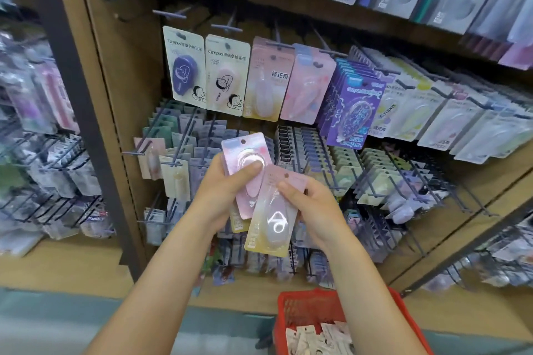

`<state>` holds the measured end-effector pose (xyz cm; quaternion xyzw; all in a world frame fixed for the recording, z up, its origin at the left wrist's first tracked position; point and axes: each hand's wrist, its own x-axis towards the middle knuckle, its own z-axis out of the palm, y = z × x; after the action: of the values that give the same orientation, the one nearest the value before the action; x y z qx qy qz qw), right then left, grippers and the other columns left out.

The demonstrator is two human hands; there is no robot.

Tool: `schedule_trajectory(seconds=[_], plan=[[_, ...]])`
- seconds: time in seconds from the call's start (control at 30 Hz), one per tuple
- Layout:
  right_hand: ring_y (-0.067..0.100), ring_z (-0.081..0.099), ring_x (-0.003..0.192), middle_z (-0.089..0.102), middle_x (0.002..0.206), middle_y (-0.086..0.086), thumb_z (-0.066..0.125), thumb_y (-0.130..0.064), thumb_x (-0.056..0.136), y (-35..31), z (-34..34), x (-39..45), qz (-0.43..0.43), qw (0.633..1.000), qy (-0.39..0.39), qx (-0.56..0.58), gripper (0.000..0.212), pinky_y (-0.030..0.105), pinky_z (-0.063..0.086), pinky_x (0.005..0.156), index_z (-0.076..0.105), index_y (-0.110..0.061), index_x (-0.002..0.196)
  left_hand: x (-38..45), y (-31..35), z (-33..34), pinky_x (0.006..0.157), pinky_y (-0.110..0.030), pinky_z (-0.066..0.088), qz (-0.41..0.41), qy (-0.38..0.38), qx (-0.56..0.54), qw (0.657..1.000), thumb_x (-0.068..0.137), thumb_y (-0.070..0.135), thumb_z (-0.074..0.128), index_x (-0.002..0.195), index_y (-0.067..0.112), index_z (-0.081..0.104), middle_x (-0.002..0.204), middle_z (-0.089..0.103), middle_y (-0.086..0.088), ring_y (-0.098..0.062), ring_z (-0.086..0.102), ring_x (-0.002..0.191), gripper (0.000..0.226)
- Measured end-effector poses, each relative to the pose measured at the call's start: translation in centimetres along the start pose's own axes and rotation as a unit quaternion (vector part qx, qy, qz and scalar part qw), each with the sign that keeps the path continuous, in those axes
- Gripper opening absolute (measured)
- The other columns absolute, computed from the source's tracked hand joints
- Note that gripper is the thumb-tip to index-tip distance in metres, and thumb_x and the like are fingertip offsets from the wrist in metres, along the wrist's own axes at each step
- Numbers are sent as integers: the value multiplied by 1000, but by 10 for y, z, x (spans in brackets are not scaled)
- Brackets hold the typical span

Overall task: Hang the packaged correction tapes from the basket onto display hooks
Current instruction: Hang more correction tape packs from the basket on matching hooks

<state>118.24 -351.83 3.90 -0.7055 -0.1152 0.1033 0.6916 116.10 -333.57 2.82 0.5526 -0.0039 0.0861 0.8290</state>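
Note:
My left hand (227,190) grips a small stack of pink packaged correction tapes (245,153), thumb pressed on the top blister. My right hand (314,207) pinches one pink-and-yellow correction tape package (274,219) by its upper right edge, overlapping the stack. Both are held in front of the display rack. A red basket (300,305) with several more packages stands low at the bottom, under my right forearm. Display hooks (277,43) above carry pink tape packages (268,81) of the same kind.
A brown pegboard panel holds rows of hooks full of Campus correction tapes: purple ones (352,106) at right, cream ones (184,66) at left. Bare hooks (170,13) stick out upper left. A dark upright post (80,95) divides off another rack at far left.

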Motion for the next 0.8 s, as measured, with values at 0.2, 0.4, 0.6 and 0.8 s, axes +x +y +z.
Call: schedule_trajectory(seconds=[0.2, 0.4, 0.6, 0.8], plan=[[26, 75, 89, 80, 94, 5, 79, -26, 88, -40, 3, 20, -45, 995, 92, 1, 11, 44, 58, 82, 79, -17, 94, 9, 29, -11, 90, -46, 60, 17, 8, 43, 999, 70, 22, 86, 131, 15, 54, 120, 75, -8, -29, 73, 111, 69], [22, 74, 94, 78, 93, -1, 72, -26, 94, -71, 14, 38, -119, 982, 145, -34, 3, 47, 60, 87, 73, -27, 92, 19, 53, 22, 90, -48, 60, 41, -63, 86, 993, 70, 16, 86, 121, 6, 66, 113, 76, -16, -33, 74, 106, 56], [-4, 67, 99, 69, 111, -13, 70, -32, 94, -77, 2, 36, -99, 988, -5, -120, 26, 24, 55, 90, 53, -37, 113, 27, 55, 31, 67, -27, 59, 67, 27, 87, 994, 83, -7, 79, 109, 10, 68, 90, 80, 1, -15, 78, 85, 33], [23, 73, 105, 77, 112, 2, 82, -18, 85, -80, -3, 46, -81, 996, -16, -43, 36, 53, 57, 97, 65, -20, 118, 29, 61, 13, 84, -39, 61, 78, 22, 66, 995, 77, 10, 83, 120, 11, 69, 109, 79, -7, -24, 76, 102, 45]])
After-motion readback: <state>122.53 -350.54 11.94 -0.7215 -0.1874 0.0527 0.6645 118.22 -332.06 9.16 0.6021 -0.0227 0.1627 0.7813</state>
